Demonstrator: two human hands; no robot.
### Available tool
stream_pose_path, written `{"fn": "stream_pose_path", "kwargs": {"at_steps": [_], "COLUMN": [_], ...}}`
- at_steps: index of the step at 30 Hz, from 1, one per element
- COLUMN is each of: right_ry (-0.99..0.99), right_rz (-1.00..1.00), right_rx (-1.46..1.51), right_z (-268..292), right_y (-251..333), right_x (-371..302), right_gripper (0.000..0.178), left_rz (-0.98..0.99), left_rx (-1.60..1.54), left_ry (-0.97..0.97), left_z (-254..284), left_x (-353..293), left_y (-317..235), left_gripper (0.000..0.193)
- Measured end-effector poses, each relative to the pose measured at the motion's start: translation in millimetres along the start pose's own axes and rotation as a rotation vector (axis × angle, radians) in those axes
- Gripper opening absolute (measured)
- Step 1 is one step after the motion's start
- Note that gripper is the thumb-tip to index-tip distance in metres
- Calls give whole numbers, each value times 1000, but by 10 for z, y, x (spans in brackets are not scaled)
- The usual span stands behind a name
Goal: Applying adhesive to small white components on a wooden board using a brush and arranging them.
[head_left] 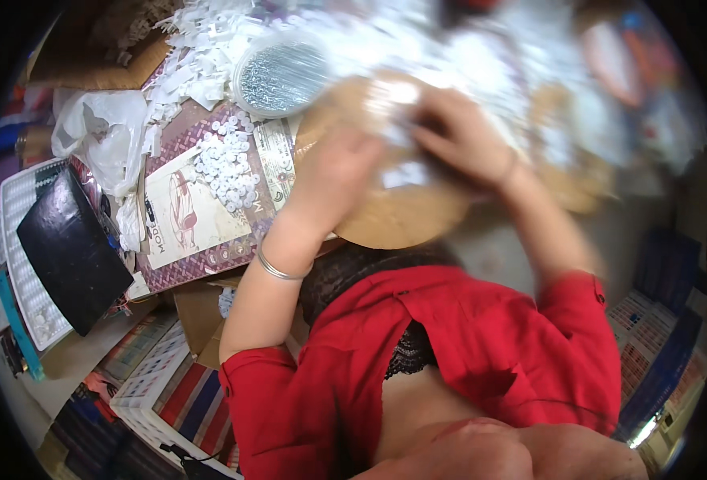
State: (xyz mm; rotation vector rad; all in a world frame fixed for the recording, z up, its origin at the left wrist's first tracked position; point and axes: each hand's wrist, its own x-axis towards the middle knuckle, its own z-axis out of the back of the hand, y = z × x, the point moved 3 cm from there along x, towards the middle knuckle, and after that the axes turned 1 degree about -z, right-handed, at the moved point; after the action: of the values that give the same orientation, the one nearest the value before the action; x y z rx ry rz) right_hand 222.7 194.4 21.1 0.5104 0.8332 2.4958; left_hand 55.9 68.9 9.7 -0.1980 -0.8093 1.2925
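A round brown cardboard disc [401, 220] lies under both hands at the table's front edge. My left hand [333, 176] is over its left part, fingers curled and closed; whatever they hold is hidden. Opposite it, my right hand [465, 140] reaches in from the right, with bent fingers and thumb closing toward a small pale spot between the hands. Motion blur keeps me from telling what that is. Small white pieces [405, 174] rest on the disc near the fingers, and a bright white patch [392, 94] shows near its far edge.
A clear round tub [283, 76] of metal nails stands behind my left hand. White strips [197, 60] heap up at the back. Small white round parts [227, 164] lie on the patterned table. Further left are a plastic bag [101, 136] and a black panel [73, 248] leaning on a white basket [21, 264].
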Motion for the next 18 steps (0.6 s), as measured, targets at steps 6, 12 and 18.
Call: {"fn": "stream_pose_path", "kwargs": {"at_steps": [6,12,18], "right_ry": [2,134,-205], "right_rz": [-52,231,-17], "right_rx": [1,88,189], "right_z": [24,-102,209], "right_y": [122,389,289], "right_x": [-93,-277,-489], "right_gripper": [22,17,12], "left_rz": [-67,-184,-118], "left_rx": [-123,-23,-98], "left_ry": [107,51,-11], "left_z": [36,112,46], "left_x": [115,69,-162], "left_y": [104,63,-303], "left_gripper": [18,19,24]}}
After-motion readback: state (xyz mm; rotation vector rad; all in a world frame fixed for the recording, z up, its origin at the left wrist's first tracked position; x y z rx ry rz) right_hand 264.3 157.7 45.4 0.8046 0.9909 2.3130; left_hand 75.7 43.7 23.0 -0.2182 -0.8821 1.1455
